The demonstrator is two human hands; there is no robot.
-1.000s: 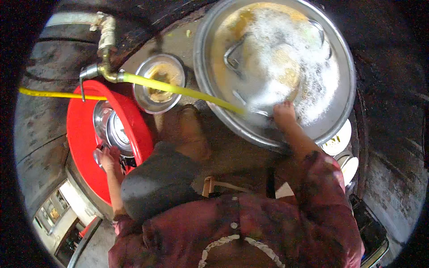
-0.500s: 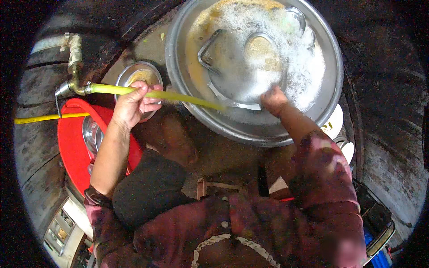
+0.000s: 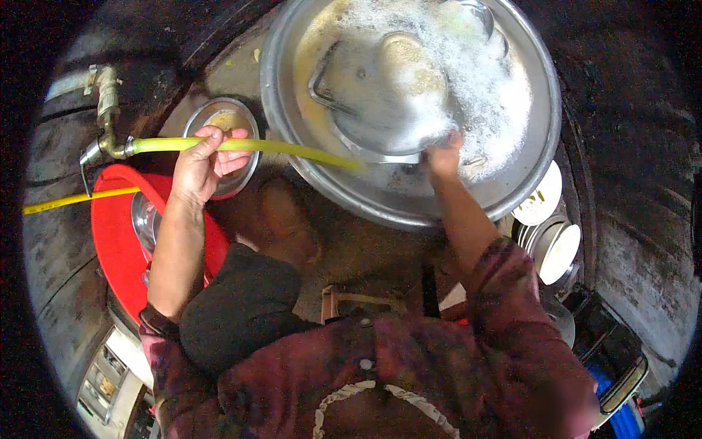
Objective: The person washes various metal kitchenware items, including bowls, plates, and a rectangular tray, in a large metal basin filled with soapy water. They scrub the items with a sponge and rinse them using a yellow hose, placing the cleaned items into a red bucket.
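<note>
Left hand (image 3: 194, 174): partly closed, loose grip on the yellow-green hose (image 3: 292, 149). Thumb lies across the top of the hose, other fingers curl up on its far side, palm turned partly upward. Hose is fixed to the metal tap (image 3: 108, 143) at left, runs through the hand, and its free end sits over the near-left part of the big metal basin (image 3: 272, 110). Can't tell if water is coming out.

Right hand (image 3: 443, 157): inside the basin, at the near-right edge of a round metal vessel (image 3: 358, 110) lying in cloudy, soapy water. Fingers bent, tips blurred and partly lost in foam; can't tell whether they grip the edge or just touch it, nor how far open they are. Vessel has a bent metal handle (image 3: 316, 80) on its left side, and a pale flat strip (image 3: 380, 157) shows along its near side, ending close to the right hand. White suds (image 3: 504, 88) cover mostly the right half of the basin.

Around: small metal bowl (image 3: 196, 121) on the floor (image 3: 351, 252), behind the left hand and just left of the basin. Red tub (image 3: 117, 241) below the tap, metal ware (image 3: 144, 219) inside, partly behind the left forearm. Pale dishes (image 3: 559, 252) stacked right of the basin.
</note>
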